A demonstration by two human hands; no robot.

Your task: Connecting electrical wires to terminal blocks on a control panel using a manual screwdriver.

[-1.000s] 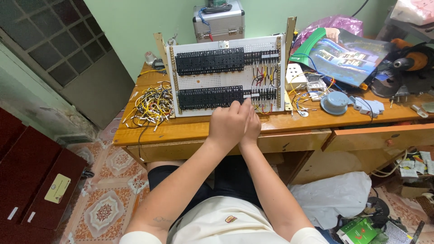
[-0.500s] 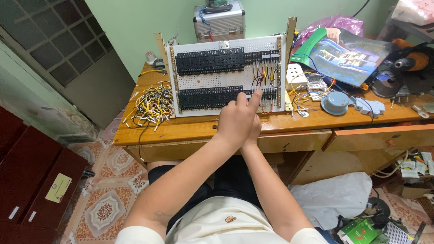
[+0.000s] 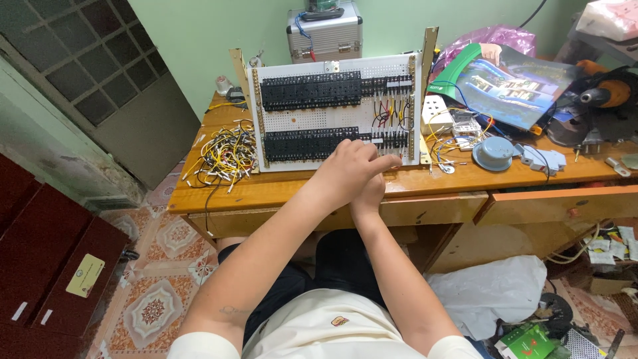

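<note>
Hands (image 3: 355, 176) lower now, curled together against white panel (image 3: 319, 116).

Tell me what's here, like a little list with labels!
left hand: low on the white panel, finger pointing right
right hand: tucked under the left hand, mostly hidden
white panel: stands tilted on the desk, two rows of black blocks
loose wires: yellow and white heap, left of the panel
wooden desk: one drawer open at right
metal case: behind the panel
</note>
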